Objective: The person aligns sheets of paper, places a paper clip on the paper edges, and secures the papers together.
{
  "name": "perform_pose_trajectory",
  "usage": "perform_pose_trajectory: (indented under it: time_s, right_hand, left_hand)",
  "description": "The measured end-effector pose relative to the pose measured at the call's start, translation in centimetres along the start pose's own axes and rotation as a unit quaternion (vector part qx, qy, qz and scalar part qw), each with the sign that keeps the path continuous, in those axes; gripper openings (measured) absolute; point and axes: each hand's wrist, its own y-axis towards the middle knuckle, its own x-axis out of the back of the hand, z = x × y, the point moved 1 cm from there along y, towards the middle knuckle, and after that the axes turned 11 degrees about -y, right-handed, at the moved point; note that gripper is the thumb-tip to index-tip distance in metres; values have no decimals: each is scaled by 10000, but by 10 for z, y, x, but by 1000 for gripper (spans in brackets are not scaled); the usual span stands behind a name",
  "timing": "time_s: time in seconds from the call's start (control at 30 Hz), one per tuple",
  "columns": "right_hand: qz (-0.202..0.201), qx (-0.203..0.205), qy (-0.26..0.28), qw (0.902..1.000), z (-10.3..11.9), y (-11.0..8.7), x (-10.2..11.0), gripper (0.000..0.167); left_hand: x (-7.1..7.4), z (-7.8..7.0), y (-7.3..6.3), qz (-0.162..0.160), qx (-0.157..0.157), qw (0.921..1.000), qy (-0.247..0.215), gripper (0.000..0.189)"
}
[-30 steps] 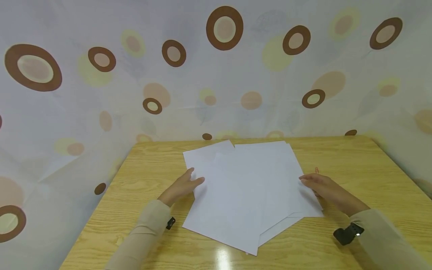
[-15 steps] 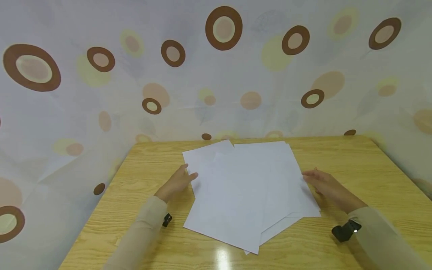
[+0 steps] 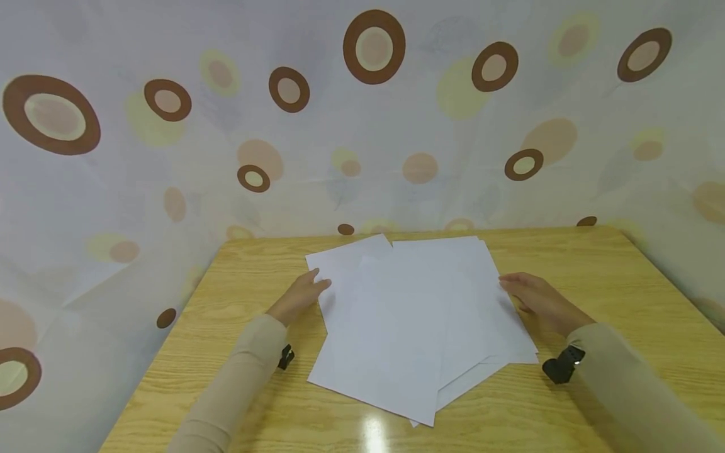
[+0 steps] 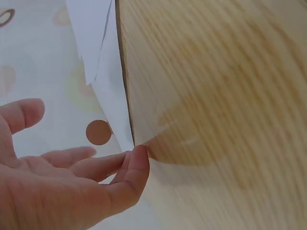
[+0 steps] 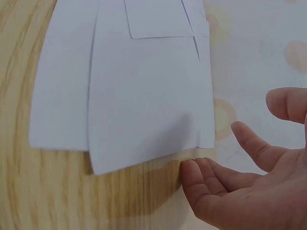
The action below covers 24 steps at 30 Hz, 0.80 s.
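Observation:
Several white sheets of paper (image 3: pixel 396 314) lie fanned and overlapping at uneven angles on the wooden table. At their left edge is my left hand (image 3: pixel 300 296), thumb raised and fingers loosely bent. In the left wrist view, the fingertips of that left hand (image 4: pixel 86 182) are by the table's surface, close to the paper (image 4: pixel 112 72). On the opposite side, my right hand (image 3: pixel 540 301) has its fingertips at the right edge of the sheets. The right wrist view puts the right hand (image 5: pixel 244 177) beside the paper corners (image 5: pixel 144 96), with thumb and fingers apart. Neither hand grips a sheet.
The light wooden table (image 3: pixel 612 296) extends on both sides of the paper. Behind and beside it hangs a pale cloth (image 3: pixel 317 138) printed with brown, peach and yellow circles. Dark wrist straps (image 3: pixel 561 366) sit at both sleeves.
My right hand has moved farther up along the right paper edge. The left hand has drawn slightly left and away from me. The sheets have barely shifted.

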Motion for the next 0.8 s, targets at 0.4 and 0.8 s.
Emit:
perform_pose_trajectory:
  time_s: [0.4, 0.8]
  right_hand:
    - [33, -215, 70, 9997, 7, 3, -2, 70]
    - [-152, -281, 362, 9988, -1, 4, -7, 63]
  left_hand:
    - [-11, -2, 1, 56, 2, 9917, 1286, 52]
    - [-19, 0, -7, 234, 54, 9789, 2030, 48]
